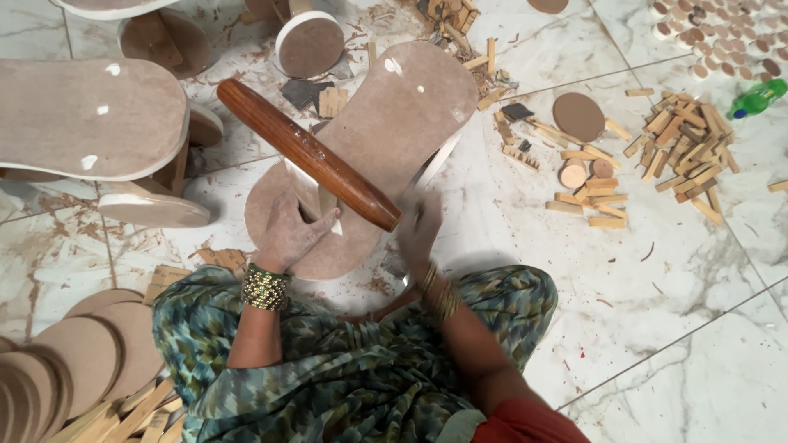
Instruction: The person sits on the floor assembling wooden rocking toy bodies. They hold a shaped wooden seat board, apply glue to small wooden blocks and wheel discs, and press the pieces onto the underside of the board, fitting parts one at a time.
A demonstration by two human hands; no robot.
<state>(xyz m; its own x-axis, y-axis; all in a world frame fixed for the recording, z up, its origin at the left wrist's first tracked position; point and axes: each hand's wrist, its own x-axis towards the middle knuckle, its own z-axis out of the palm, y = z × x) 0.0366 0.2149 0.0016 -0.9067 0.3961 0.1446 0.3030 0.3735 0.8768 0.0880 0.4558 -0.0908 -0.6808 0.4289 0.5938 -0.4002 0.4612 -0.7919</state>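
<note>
A long dark-brown wooden stick (308, 154) lies slanted across a light upright wooden piece (312, 195) that stands on a peanut-shaped fibreboard panel (394, 123). My left hand (289, 234), with a beaded bracelet at the wrist, rests on the panel and grips the base of that upright piece. My right hand (419, 226) is blurred with motion at the panel's right edge, near the stick's lower end; what it holds cannot be made out.
A similar stool-like board (90, 115) stands at the left. Stacked round discs (82, 361) lie at lower left. Small wooden blocks (681, 139), a round disc (579, 116) and a green bottle (757, 98) are scattered on the marble floor at right.
</note>
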